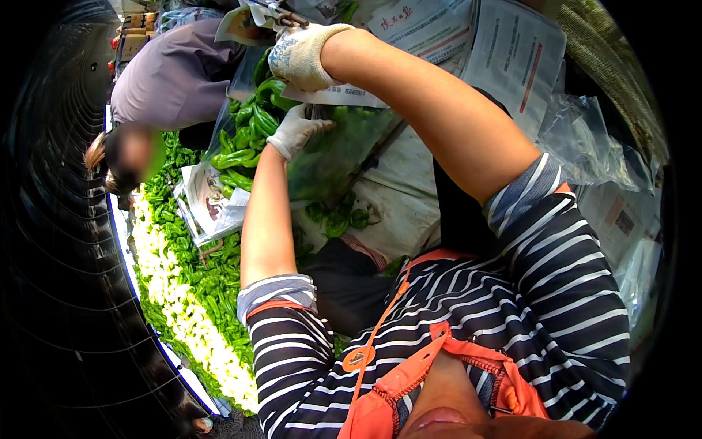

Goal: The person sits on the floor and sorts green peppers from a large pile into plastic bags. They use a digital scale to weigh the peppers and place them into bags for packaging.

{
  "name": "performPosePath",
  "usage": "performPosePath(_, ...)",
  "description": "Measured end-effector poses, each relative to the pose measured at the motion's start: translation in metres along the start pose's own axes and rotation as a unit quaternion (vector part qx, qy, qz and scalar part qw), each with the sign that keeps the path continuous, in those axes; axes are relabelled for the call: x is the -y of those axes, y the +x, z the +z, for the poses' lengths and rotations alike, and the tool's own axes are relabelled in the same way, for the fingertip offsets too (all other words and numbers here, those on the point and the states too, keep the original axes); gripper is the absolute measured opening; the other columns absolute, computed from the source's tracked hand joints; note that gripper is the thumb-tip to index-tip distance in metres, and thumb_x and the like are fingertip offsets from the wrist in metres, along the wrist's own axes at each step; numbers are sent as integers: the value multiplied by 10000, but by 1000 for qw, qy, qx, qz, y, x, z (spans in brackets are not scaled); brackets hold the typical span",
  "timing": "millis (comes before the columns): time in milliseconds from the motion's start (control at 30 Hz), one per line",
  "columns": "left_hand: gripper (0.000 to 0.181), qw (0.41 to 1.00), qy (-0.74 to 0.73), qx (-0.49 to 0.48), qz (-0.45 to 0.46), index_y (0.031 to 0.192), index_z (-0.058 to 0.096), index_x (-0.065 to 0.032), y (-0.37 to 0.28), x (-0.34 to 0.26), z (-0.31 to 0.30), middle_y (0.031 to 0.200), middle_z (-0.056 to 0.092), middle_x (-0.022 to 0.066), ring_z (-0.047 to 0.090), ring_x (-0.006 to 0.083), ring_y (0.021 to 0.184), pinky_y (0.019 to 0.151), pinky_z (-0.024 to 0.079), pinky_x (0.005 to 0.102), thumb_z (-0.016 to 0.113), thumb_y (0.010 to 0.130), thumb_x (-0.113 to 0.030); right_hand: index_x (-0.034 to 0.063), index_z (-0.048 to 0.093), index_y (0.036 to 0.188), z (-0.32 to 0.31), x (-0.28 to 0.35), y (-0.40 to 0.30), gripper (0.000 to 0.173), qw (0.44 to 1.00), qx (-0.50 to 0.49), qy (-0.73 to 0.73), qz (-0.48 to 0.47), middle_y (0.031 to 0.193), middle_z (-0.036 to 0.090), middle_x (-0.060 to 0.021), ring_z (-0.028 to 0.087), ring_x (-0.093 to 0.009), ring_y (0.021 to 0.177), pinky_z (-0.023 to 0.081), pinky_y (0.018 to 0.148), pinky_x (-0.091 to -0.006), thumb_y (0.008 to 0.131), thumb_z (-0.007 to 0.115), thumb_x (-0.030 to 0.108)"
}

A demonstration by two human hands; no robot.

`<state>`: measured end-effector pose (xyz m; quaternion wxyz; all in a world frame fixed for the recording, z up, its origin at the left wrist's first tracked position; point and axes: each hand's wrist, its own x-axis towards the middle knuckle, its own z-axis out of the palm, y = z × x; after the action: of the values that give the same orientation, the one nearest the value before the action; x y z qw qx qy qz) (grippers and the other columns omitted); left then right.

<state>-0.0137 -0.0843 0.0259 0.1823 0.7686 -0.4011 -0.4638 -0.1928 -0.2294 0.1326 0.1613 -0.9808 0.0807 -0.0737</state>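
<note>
Green peppers (258,123) fill a large clear plastic bag (334,156) in front of me. My left hand (295,133), in a pale knit glove, grips the bag's side next to the peppers, thumb pointing right. Above it, my right hand (304,57) wears a knit glove with blue print. It rests over a newspaper sheet (354,97) at the bag's upper part; its fingers are hidden, so its hold is unclear. Just beyond that hand is a dark, thin rod-like thing (290,20).
At left a co-worker (170,77) bends over a long bed of loose green peppers (219,307). A printed packet (214,206) lies on the peppers. Newspapers (513,60) and clear plastic bags (587,142) lie to my right. Several loose peppers (345,217) are on the pale ground sheet (406,175).
</note>
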Motion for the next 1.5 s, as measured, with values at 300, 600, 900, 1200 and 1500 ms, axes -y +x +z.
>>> performPosePath(300, 874, 909, 412, -55, 13, 1319, 559, -29, 18, -4, 16, 1295, 604, 205, 574, 349, 1196, 1000, 471, 399, 849, 644, -502, 89, 764, 963, -1, 9, 10, 305, 999, 30, -21, -21, 910, 738, -123, 703, -314, 880, 530, 795, -427, 854, 609, 327)
performPosePath(600, 336, 910, 182, -364, 82, 1135, 663, -78, -69, -6, 22, 1105, 688, 140, 648, 336, 1015, 881, 517, 397, 686, 838, -233, 98, 702, 871, 28, -6, 5, 164, 984, -137, -14, -115, 886, 650, -80, 591, -276, 997, 422, 927, -397, 842, 645, 249)
performPosePath(900, 259, 946, -143, -287, -40, 1061, 672, -82, -136, 86, 151, 996, 700, 141, 659, 315, 961, 857, 510, 387, 655, 859, -242, 57, 704, 980, 40, 76, 62, 250, 978, -97, -46, -178, 997, 704, -117, 638, -327, 961, 491, 863, -425, 848, 656, 264)
performPosePath(1200, 409, 969, 244, -41, 9, 1208, 600, -53, -151, 73, 162, 1138, 685, 166, 662, 330, 1061, 887, 508, 437, 576, 876, -291, 126, 659, 1122, 149, 172, 175, 386, 843, 139, -140, -501, 1186, 629, -84, 579, -331, 1127, 494, 920, -419, 751, 607, 30)
performPosePath(1500, 329, 941, 337, 0, -17, 1045, 734, -52, -156, 95, 177, 980, 739, 123, 707, 305, 916, 720, 527, 518, 706, 729, -141, 77, 617, 1231, 180, 201, 174, 539, 905, 219, -157, -329, 1012, 687, -193, 666, -334, 968, 531, 872, -396, 751, 698, 307)
